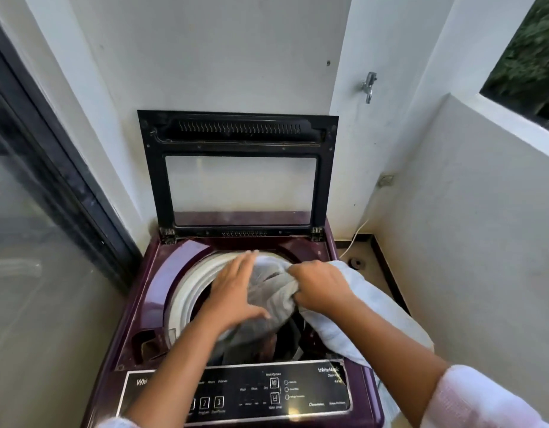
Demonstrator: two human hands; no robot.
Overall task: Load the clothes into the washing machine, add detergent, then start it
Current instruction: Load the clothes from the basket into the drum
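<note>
A purple top-load washing machine [137, 319] stands below me with its glass lid [239, 168] raised against the wall. A grey-white cloth [268, 299] bulges over the white drum rim [186, 291]; darker clothes lie under it in the drum. My left hand [233, 288] presses flat on the cloth's left side with straight fingers. My right hand [321, 287] grips a bunched fold of the same cloth. A white towel [369, 307] hangs over the machine's right edge, under my right forearm.
The black control panel [267, 393] runs along the machine's near edge. A detergent compartment [149, 344] sits open at front left. A tap [368, 86] sticks out of the right wall. A glass door [26, 211] stands at left, and a floor drain [356, 262] is at right.
</note>
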